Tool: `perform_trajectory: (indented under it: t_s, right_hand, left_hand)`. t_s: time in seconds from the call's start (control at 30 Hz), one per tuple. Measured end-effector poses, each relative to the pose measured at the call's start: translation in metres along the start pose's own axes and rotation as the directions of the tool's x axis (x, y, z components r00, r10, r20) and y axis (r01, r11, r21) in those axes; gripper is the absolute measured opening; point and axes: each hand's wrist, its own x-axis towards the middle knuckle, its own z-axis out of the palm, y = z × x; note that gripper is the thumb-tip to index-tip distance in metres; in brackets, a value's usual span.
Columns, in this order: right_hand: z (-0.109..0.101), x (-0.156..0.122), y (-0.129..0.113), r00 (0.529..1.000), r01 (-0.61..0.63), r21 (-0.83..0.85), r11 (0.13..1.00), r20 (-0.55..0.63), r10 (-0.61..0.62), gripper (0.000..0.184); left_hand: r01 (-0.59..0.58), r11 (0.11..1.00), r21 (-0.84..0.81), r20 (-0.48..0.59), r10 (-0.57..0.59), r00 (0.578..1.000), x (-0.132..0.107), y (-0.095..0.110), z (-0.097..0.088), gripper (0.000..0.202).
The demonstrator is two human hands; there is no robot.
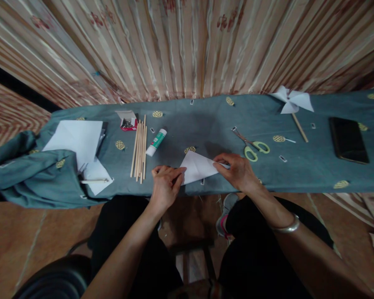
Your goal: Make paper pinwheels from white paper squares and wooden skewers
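Observation:
A white sheet of paper folded into a triangle [198, 167] lies at the near edge of the blue-grey cloth-covered table [205, 120]. My left hand [165, 185] has its fingers curled and pressed on the paper's left corner. The right corner of the paper is pinched under the fingertips of my right hand [238, 170]. A silver bangle [286, 227] sits on my right wrist.
Left of the paper lie several wooden sticks [139, 150], a glue stick [156, 142], a small open box of pins [127, 121] and white paper sheets [77, 139]. Green-handled scissors [252, 147], a finished white paper pinwheel [292, 104] and a black phone [348, 139] lie to the right.

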Motion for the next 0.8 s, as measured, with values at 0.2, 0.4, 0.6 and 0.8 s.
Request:
perform_trajectory:
  t_s: [0.2,0.4,0.6,0.8]
  right_hand:
    - [0.002,0.001,0.001,1.0,0.006,-0.018,1.0,-0.013,-0.006,0.011]
    - [0.004,0.0,0.0,0.994,0.094,-0.117,0.989,-0.049,-0.1,0.017]
    - [0.007,-0.005,-0.011,0.966,0.229,-0.283,0.931,-0.054,-0.254,0.029]
    - [0.024,-0.012,-0.038,0.905,0.424,-0.295,0.856,0.099,-0.415,0.039]
  left_hand:
    - [-0.014,0.999,0.041,-0.003,0.014,1.0,0.001,0.0,0.0,0.022]
    - [-0.025,0.997,0.078,0.031,0.023,0.999,0.003,0.002,-0.002,0.023]
    - [-0.021,0.996,0.084,0.051,0.017,0.999,0.005,0.002,-0.004,0.023]
    - [-0.016,0.996,0.091,0.075,0.009,0.997,0.007,0.004,-0.005,0.024]
